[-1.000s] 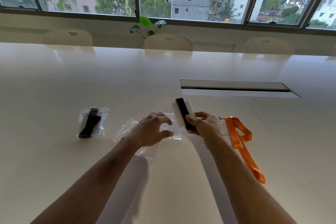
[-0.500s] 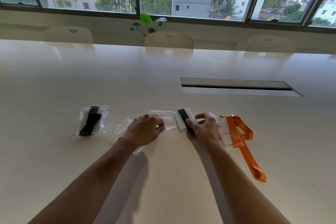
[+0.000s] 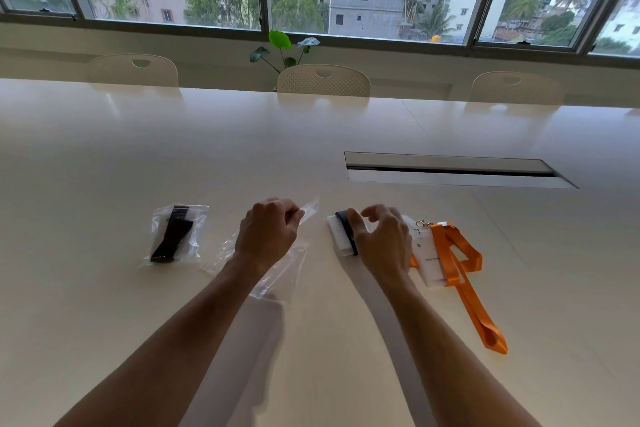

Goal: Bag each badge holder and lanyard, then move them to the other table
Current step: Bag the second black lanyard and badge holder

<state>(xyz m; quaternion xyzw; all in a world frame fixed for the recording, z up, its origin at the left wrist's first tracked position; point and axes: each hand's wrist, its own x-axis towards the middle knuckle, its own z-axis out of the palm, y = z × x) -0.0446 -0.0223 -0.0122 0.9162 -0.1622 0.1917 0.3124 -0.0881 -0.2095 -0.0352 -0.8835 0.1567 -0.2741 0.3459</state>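
Note:
My left hand (image 3: 268, 232) pinches the edge of a clear plastic bag (image 3: 309, 210), which it holds just off the table. My right hand (image 3: 382, 241) hovers with its fingers spread over a white badge holder wrapped in a black lanyard (image 3: 341, 236) that lies on the table; only the thumb touches it. Another empty clear bag (image 3: 278, 276) lies under my left wrist. At the left sits a bagged black lanyard set (image 3: 175, 234). To the right of my right hand lies a white badge holder (image 3: 429, 255) with an orange lanyard (image 3: 465, 288).
The wide cream table (image 3: 138, 156) has a long cable slot (image 3: 450, 170) beyond my right hand. Three cream chairs, one of them in the middle (image 3: 323, 80), stand at the far edge, with a potted plant (image 3: 282, 45) and windows behind.
My right hand lowered the black-lanyard bundle onto the table and loosened its grip. My left hand took hold of a clear bag's edge and lifted it.

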